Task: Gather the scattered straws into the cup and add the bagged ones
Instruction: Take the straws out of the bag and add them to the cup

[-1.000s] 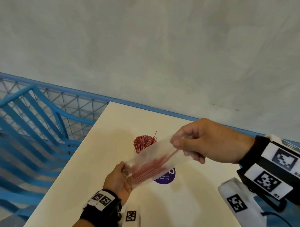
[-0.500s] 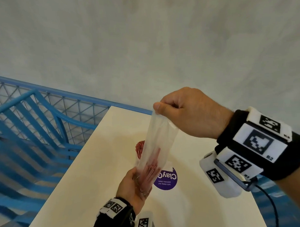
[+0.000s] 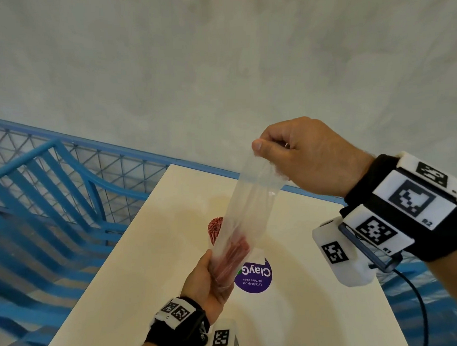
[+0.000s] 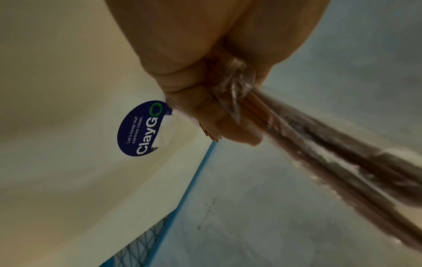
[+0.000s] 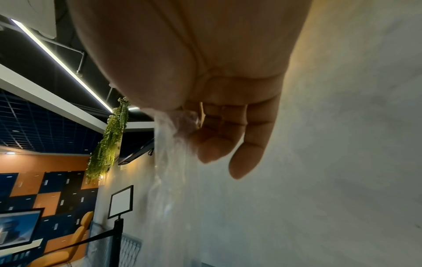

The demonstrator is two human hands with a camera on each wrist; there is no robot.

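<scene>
Fingertips (image 3: 257,145) of my right hand (image 3: 309,157) are pinching the top of the clear plastic bag (image 3: 249,198), while my left hand (image 3: 205,285) is curling around its thin red straws (image 3: 233,255), stretching it upright to free them for the red-straw-filled cup (image 3: 214,229) just behind on the cream table (image 3: 153,266).

Two hands, left (image 3: 204,282) and right (image 3: 303,154), one clear plastic bag (image 3: 245,203) holding one bundle of red straws (image 3: 231,258), a second red bundle (image 3: 214,229) behind, one round purple sticker (image 3: 254,276), one desk (image 3: 138,292)
</scene>
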